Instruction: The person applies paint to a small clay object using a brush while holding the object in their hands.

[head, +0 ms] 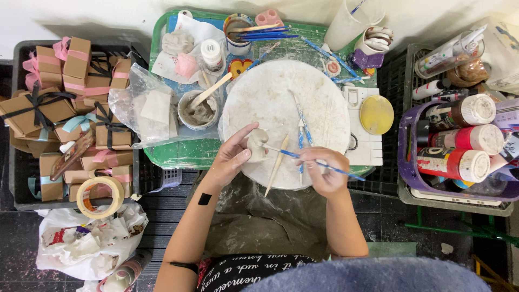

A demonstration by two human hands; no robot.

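Clay piece (pixel 257 145), likely soft, light and easily dented, sits pinched in the left hand (pixel 233 157) at the round board's (pixel 324 116) near-left edge; right hand (pixel 324 170) grips a blue tool (pixel 303 158) touching it.

Craft workshop: clay-smeared round board (pixel 286 103), slip bowl (pixel 198 111), paint bottles (pixel 459 140), ribboned gift boxes (pixel 70 108).

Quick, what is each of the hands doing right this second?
Left hand: closed around a small pale clay piece, holding it over the round white board.
Right hand: closed on a thin blue-handled tool, its tip at the clay.
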